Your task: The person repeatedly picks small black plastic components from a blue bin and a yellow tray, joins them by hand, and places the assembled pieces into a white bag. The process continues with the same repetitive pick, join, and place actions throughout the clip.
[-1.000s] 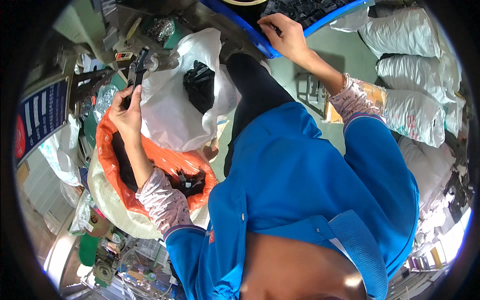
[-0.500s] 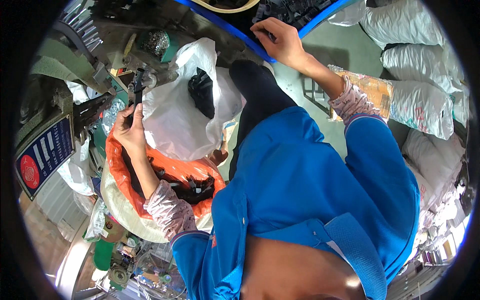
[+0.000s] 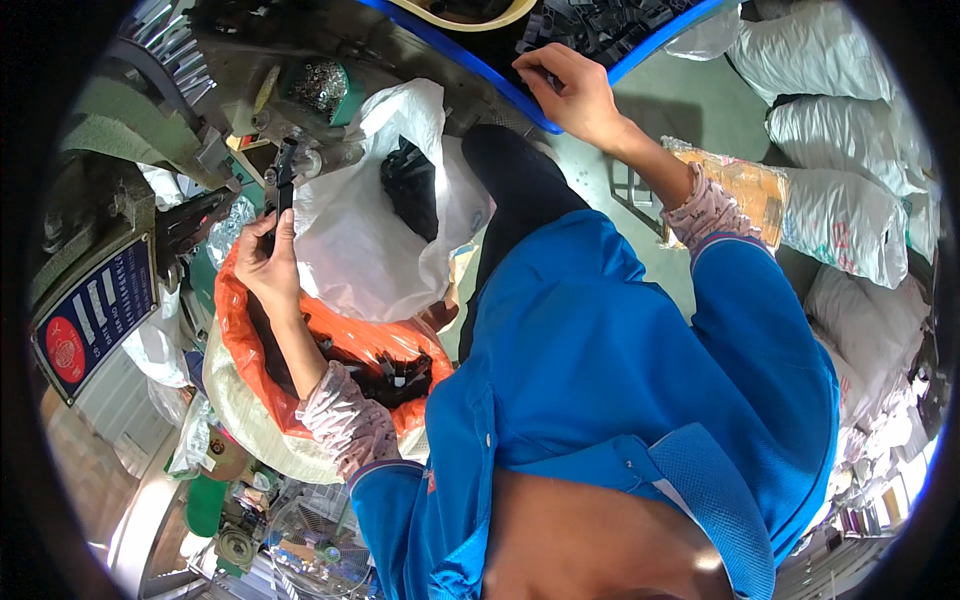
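My left hand (image 3: 268, 262) grips a slim black elongated part (image 3: 286, 190) between thumb and fingers, its far end pointing up beside the machine (image 3: 178, 135). Right of that hand stands a white plastic bag (image 3: 345, 240) with black parts (image 3: 410, 185) showing in its mouth. Below the hand, an orange plastic bag (image 3: 235, 320) holds more black parts (image 3: 400, 372). At the top, my right hand (image 3: 575, 95) is closed in a pinch above the rim of a blue bin (image 3: 540, 120). Whatever its fingertips hold is hidden. Dark metal-looking parts (image 3: 600, 30) fill the bin.
A green container (image 3: 340, 95) of small metal pieces sits on the machine bench. Part of a cream-coloured basin (image 3: 470, 22) shows in the bin. Stuffed white sacks (image 3: 810, 55) and a cardboard piece (image 3: 735, 185) lie to the right. A labelled plate (image 3: 95, 310) is fixed on the machine.
The whole view has shifted slightly. My left hand still holds the black part, and my right hand stays pinched by the bin rim, with little movement.
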Available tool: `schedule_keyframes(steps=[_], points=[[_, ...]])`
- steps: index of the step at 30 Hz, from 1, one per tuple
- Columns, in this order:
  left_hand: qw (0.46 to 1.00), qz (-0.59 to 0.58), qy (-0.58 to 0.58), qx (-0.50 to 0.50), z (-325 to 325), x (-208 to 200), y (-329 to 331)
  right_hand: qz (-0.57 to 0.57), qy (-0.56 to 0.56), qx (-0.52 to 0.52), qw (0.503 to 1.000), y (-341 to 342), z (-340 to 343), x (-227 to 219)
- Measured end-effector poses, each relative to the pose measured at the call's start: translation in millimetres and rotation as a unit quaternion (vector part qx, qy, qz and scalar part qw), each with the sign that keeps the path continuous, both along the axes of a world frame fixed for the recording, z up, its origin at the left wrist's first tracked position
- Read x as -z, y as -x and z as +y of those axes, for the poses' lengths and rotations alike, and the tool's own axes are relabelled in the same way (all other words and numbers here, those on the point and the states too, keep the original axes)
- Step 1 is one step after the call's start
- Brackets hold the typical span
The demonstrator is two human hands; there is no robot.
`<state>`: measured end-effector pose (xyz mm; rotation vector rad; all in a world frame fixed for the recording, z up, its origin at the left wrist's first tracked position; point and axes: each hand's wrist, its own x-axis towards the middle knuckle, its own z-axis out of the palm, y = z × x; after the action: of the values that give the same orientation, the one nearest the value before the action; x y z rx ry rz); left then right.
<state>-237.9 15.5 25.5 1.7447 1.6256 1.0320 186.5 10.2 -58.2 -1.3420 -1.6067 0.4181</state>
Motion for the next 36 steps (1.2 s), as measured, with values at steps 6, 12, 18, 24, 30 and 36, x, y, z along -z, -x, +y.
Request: schedule_keyframes(steps=[6, 12, 18, 24, 30, 36], points=[[1.000, 0.011, -0.009, -0.003, 0.5, -0.4, -0.3, -0.005, -0.016, 0.008, 1.000, -0.2, 1.6, -0.1], [1.000, 0.012, -0.016, -0.008, -2.8, -5.3, -9.3, 0.006, 0.027, 0.016, 0.999, 0.9, -0.9, -4.1], [0.999, 0.019, -0.029, -0.014, -1.7, 1.7, -3.9, 0.028, 0.040, 0.015, 0.999, 4.7, 3.9, -3.1], [0.999, 0.031, 0.005, -0.035, -5.5, -2.8, -5.0, 0.040, 0.061, 0.018, 0.997, 5.9, 4.1, -5.9], [0.996, 0.079, 0.006, -0.051, -7.7, -6.1, -6.8, 0.045, 0.085, 0.007, 0.995, 7.2, 3.5, -10.3], [0.987, 0.149, -0.029, -0.047, -8.7, -11.5, -12.6, 0.031, 0.088, -0.003, 0.996, 3.6, 2.9, -13.2]])
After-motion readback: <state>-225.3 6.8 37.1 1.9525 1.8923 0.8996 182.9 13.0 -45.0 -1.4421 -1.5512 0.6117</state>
